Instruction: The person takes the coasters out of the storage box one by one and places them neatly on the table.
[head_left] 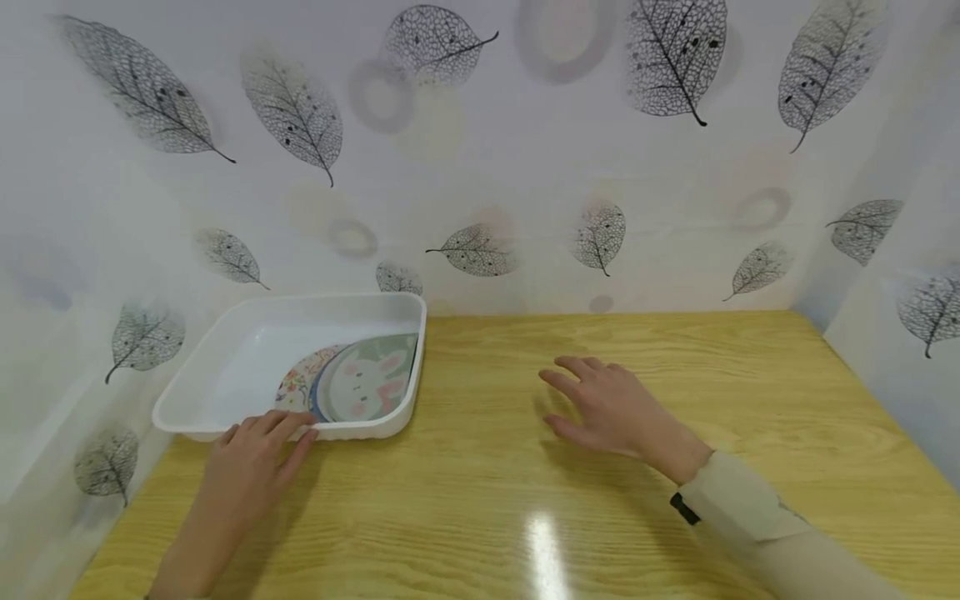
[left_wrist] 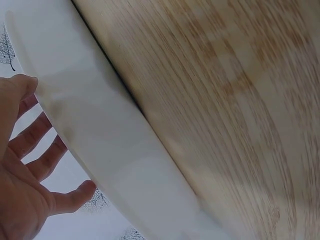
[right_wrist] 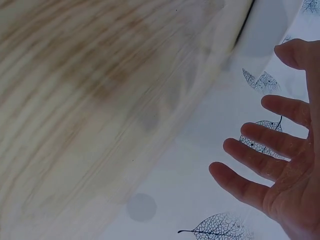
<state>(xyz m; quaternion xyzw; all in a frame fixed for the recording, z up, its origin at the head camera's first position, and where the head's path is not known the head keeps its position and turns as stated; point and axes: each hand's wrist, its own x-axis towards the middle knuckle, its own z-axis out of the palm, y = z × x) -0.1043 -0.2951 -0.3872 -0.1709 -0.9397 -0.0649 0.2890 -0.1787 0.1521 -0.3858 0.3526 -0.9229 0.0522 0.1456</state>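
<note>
My left hand (head_left: pixel 247 467) grips the near rim of a white plastic tray (head_left: pixel 217 354), thumb on the outer side and fingers over the edge. In the left wrist view, the tray's outer wall (left_wrist: pixel 105 120) hides some of the fingertips. Inside the tray's right end lie flat printed pieces with curved edges: a green one with a white rabbit (head_left: pixel 367 379) overlaps a floral one (head_left: pixel 300 375). My right hand (head_left: pixel 607 408) hovers over the wooden table to the tray's right, fingers spread and holding nothing.
The tray stands at the back left of the wood-grain table (head_left: pixel 465 500), against a pale wall covering (head_left: pixel 525 167) printed with dark leaves. More of this covering rises along the left and right sides.
</note>
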